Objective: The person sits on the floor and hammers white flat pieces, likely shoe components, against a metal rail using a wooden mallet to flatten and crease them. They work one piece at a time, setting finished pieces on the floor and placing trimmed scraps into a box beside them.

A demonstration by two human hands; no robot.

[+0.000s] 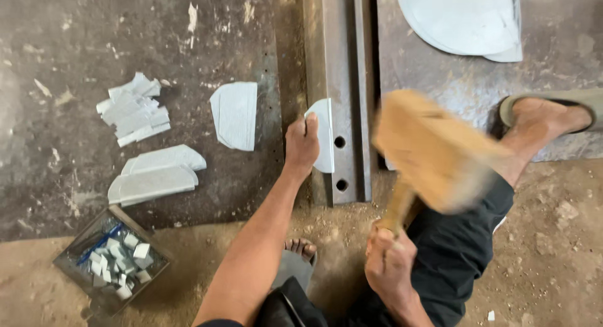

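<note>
At steel bar (338,94), left hand (301,145) presses thin metal piece (323,135) flat along its edge; piece looks light, stiff, sharp-rimmed, best pinned near back edge. Right hand (389,264) clenched on handle of wooden mallet (433,151), blurred mid-swing. Similar cut pieces (235,113) well left.

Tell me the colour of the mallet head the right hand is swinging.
Light tan, bare wood; the blurred wooden mallet head shows best in the head view, gripped by the right hand.

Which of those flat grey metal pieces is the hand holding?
The small curved piece on the steel bar, pinned by the left hand. The other grey pieces lie loose on the floor to the left, untouched.
</note>
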